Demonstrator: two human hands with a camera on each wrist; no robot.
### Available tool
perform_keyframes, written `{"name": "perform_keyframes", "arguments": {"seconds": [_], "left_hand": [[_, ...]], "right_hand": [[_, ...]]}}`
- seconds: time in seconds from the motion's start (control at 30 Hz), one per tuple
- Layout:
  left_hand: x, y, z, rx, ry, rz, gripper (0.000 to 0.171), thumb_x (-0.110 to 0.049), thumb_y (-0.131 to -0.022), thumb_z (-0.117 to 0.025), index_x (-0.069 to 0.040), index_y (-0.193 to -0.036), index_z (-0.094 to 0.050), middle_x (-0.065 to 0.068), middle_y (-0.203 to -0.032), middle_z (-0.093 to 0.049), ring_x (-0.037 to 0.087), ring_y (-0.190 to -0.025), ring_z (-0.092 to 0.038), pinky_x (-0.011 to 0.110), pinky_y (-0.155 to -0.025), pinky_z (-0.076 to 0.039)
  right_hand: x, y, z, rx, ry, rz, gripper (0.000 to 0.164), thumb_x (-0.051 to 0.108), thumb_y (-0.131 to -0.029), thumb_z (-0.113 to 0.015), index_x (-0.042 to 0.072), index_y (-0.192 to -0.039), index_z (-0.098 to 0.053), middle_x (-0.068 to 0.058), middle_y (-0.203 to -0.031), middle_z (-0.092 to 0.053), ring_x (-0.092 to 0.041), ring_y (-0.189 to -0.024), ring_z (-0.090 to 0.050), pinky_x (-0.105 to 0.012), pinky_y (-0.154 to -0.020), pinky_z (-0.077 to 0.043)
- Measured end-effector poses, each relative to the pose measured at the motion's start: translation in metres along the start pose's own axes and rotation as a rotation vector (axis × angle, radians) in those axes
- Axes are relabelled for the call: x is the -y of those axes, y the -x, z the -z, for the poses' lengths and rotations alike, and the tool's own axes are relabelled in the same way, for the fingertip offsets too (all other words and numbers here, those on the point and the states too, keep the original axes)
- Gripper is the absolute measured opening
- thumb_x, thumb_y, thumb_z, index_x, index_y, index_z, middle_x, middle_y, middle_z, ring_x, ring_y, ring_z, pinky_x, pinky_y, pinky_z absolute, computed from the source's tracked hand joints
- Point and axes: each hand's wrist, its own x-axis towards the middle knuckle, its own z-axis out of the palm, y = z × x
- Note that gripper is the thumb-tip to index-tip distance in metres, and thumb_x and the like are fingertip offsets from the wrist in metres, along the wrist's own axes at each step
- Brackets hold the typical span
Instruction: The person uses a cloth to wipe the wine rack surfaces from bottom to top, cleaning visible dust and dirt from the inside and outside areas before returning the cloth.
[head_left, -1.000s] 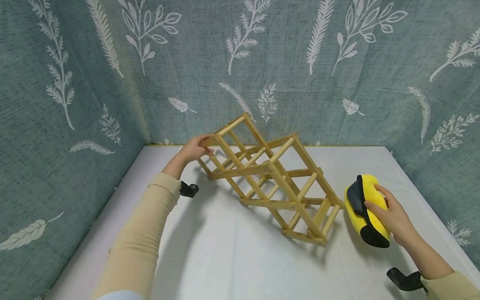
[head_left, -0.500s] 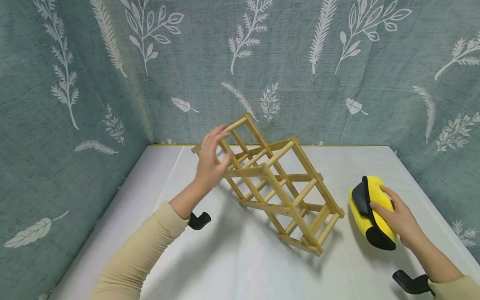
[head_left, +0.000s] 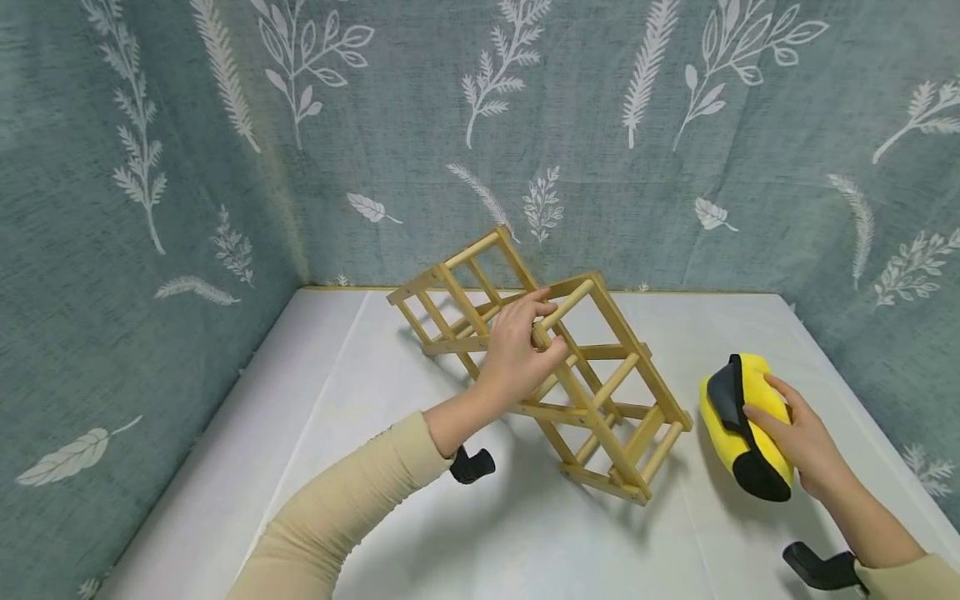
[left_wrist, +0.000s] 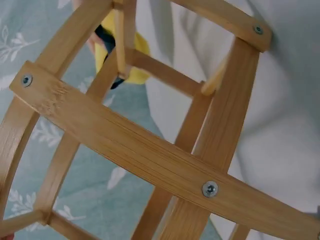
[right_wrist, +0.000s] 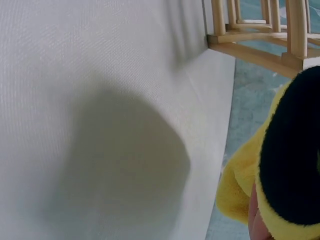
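Observation:
A folding-style wooden rack (head_left: 615,383) of slats and round rods stands slantwise on the white table. My left hand (head_left: 517,346) is at its upper middle corner, fingers curled over the end of a rod and thumb on the near side. In the left wrist view, the rack's slats (left_wrist: 130,140) with metal screws fill the picture. At the right, my right hand (head_left: 798,433) grips a soft yellow plush thing (head_left: 761,383) with black and dark grey patches, thumb on top. The right wrist view shows its fuzzy black patch (right_wrist: 295,150) close up.
The white table (head_left: 420,542) ends at a patterned green cloth (head_left: 420,100) hung behind and at the sides. The rack's lower right end is close to the plush thing. Black camera mounts (head_left: 821,567) stick out from both wrists.
My left hand has left the rack's far left corner and moved right and nearer to its middle corner. The rack stays nearly in place. My right hand still holds the plush thing.

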Motion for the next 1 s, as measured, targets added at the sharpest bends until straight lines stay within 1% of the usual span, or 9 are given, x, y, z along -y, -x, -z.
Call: {"name": "perform_keyframes", "arguments": {"seconds": [0.2, 0.3, 0.43, 0.57, 0.77, 0.83, 0.9, 0.97, 1.0], "left_hand": [[0.008, -0.006, 0.005, 0.087, 0.049, -0.022, 0.037, -0.006, -0.076, -0.053, -0.001, -0.113, -0.058, 0.011, -0.129, -0.053, 0.025, -0.121, -0.044, 0.045, -0.105, -0.028], [0.014, -0.010, 0.008, 0.148, 0.095, -0.060, 0.037, -0.002, -0.076, -0.054, 0.000, -0.113, -0.059, 0.010, -0.127, -0.055, 0.023, -0.118, -0.047, 0.041, -0.100, -0.036], [0.024, -0.018, 0.011, 0.250, 0.219, -0.128, 0.034, 0.003, -0.076, -0.055, 0.000, -0.110, -0.060, 0.012, -0.128, -0.054, 0.022, -0.120, -0.045, 0.036, -0.098, -0.039], [0.035, -0.029, 0.012, 0.383, 0.373, -0.183, 0.032, 0.004, -0.078, -0.053, 0.001, -0.109, -0.060, 0.016, -0.134, -0.048, 0.023, -0.130, -0.035, 0.034, -0.106, -0.030], [0.043, -0.047, 0.007, 0.529, 0.511, -0.220, 0.028, 0.004, -0.074, -0.044, 0.004, -0.098, -0.060, 0.023, -0.133, -0.046, 0.026, -0.133, -0.031, 0.033, -0.108, -0.026], [0.043, -0.052, 0.007, 0.564, 0.528, -0.205, 0.029, 0.005, -0.074, -0.043, 0.005, -0.098, -0.060, 0.023, -0.134, -0.045, 0.026, -0.133, -0.031, 0.035, -0.107, -0.027], [0.043, -0.052, 0.009, 0.589, 0.510, -0.157, 0.031, 0.004, -0.076, -0.045, 0.004, -0.104, -0.059, 0.019, -0.139, -0.041, 0.024, -0.134, -0.028, 0.038, -0.106, -0.028], [0.042, -0.048, 0.012, 0.599, 0.450, -0.058, 0.042, -0.002, -0.082, -0.050, -0.001, -0.123, -0.050, 0.012, -0.147, -0.030, 0.022, -0.137, -0.021, 0.044, -0.108, -0.025], [0.041, -0.044, 0.015, 0.600, 0.408, 0.003, 0.051, -0.008, -0.084, -0.054, -0.004, -0.134, -0.041, 0.009, -0.150, -0.023, 0.022, -0.139, -0.016, 0.047, -0.108, -0.023]], "right_hand": [[-0.003, -0.001, 0.000, -0.004, -0.013, 0.021, 0.082, 0.047, -0.094, -0.040, 0.009, -0.146, 0.010, -0.037, -0.144, 0.001, -0.056, -0.126, -0.015, -0.066, -0.095, -0.025], [-0.003, -0.001, 0.000, -0.002, -0.005, 0.024, 0.080, 0.045, -0.095, -0.040, 0.009, -0.146, 0.010, -0.037, -0.144, 0.001, -0.055, -0.125, -0.016, -0.066, -0.095, -0.026], [-0.003, -0.001, -0.002, 0.003, -0.001, 0.021, 0.078, 0.043, -0.096, -0.039, 0.008, -0.146, 0.010, -0.038, -0.144, 0.000, -0.055, -0.125, -0.017, -0.066, -0.094, -0.026], [-0.002, -0.002, -0.003, 0.010, 0.003, 0.023, 0.079, 0.043, -0.095, -0.039, 0.008, -0.146, 0.009, -0.037, -0.144, 0.001, -0.056, -0.125, -0.015, -0.066, -0.095, -0.025], [-0.001, -0.002, -0.005, 0.022, 0.011, 0.023, 0.079, 0.044, -0.095, -0.040, 0.008, -0.146, 0.009, -0.038, -0.144, -0.002, -0.054, -0.125, -0.017, -0.065, -0.094, -0.027], [-0.001, -0.001, -0.006, 0.025, 0.010, 0.023, 0.079, 0.044, -0.095, -0.040, 0.008, -0.146, 0.009, -0.038, -0.144, -0.001, -0.054, -0.126, -0.016, -0.065, -0.094, -0.027], [0.000, -0.001, -0.008, 0.032, 0.003, 0.025, 0.079, 0.044, -0.095, -0.041, 0.008, -0.146, 0.008, -0.037, -0.144, 0.001, -0.054, -0.127, -0.013, -0.067, -0.095, -0.024], [0.002, 0.000, -0.010, 0.040, -0.002, 0.028, 0.080, 0.045, -0.094, -0.041, 0.009, -0.147, 0.007, -0.035, -0.145, 0.004, -0.055, -0.129, -0.008, -0.069, -0.096, -0.021], [0.003, 0.001, -0.011, 0.042, -0.003, 0.028, 0.080, 0.045, -0.094, -0.042, 0.010, -0.147, 0.007, -0.035, -0.145, 0.005, -0.056, -0.129, -0.007, -0.069, -0.096, -0.019]]}}
